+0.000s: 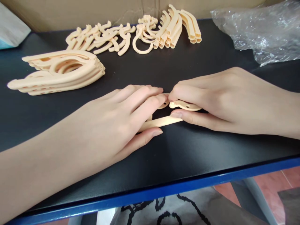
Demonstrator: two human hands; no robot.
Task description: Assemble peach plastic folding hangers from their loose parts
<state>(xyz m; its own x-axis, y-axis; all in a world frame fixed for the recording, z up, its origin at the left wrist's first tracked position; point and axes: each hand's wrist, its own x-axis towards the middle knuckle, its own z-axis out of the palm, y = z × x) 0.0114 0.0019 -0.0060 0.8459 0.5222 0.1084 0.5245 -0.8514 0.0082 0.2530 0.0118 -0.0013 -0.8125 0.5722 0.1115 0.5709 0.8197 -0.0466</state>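
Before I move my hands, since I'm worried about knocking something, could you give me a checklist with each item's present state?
1. Right hand has its thumb on the cream strip: ok.
2. Both ends of the cream strip visible: not ok, hands cover them.
3. Left hand gripping firmly: cannot tell, its underside is hidden.
4. Left hand apart from the stacked pieces: ok.
5. Right hand apart from the clear plastic: ok.

Bright, diffuse light; hands (119,114) evenly lit; pale sheen on black tabletop (194,148); white glints on clear plastic (260,31).
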